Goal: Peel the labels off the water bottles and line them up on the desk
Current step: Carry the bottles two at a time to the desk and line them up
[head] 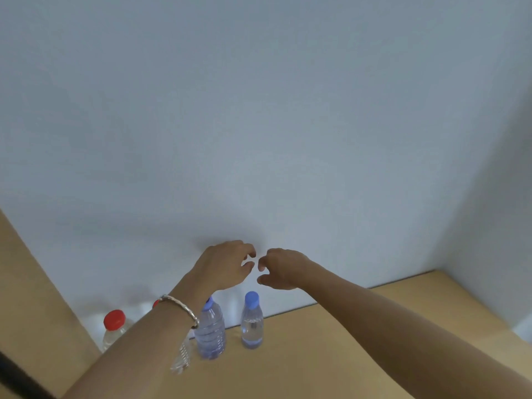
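Both hands hover over the row, left hand [227, 263] and right hand [283, 269] loosely curled, apparently holding nothing, fingertips nearly meeting. Along the wall the bottles [252, 326] stand on the counter [359, 341], seemingly label-free. Lining-up looks nearly done; next, lower the hands and straighten any stray bottle.

Bottles [252, 323] stood in a row beneath the left hand [224, 266] and right hand [283, 269], the wall [259, 139] rising just beyond. Open desk [359, 341] stretched right of the right hand.
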`<state>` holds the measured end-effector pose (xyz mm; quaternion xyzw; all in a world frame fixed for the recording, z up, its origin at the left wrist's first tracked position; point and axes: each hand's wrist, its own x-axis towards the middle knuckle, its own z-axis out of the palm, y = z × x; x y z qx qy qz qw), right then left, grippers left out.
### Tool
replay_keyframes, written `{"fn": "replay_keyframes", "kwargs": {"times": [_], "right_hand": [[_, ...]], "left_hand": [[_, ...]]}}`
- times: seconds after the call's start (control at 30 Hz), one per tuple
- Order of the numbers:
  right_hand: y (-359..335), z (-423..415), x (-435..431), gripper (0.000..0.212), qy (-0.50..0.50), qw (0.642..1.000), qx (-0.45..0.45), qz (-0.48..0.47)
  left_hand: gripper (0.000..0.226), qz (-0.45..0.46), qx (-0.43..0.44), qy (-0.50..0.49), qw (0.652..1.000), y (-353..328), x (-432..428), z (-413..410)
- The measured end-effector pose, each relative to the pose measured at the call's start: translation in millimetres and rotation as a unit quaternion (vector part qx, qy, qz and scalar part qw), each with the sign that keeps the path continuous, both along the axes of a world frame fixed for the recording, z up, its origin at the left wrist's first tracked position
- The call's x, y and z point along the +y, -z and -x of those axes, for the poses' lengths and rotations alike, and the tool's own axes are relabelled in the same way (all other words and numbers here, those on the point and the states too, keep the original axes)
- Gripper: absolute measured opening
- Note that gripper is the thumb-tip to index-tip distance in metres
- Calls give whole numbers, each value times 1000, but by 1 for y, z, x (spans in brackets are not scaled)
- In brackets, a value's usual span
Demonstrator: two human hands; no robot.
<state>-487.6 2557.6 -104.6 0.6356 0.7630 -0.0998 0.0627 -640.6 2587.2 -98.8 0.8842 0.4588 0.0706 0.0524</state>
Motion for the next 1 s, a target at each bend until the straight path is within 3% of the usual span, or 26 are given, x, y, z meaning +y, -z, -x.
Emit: {"fn": "replay_keyframes", "kwargs": {"times": [0.33,0.67,0.83,1.0], "right_hand": [[-59,-89,-65,41,71,994,4,-80],[-70,-250,-233,40,177,977,-3,-122],[-64,-352,-361,41,294,949,-8,-118],[-68,-439,-492,45,443,887,5,-133]], "left_hand": [[34,-105,-9,40,994,-72,-48,-82],[37,-145,-17,151,978,-91,-178,-255],[37,-136,-26,256,957,-86,-269,-380],[38,-129,-36,381,915,-81,-369,-495]]}}
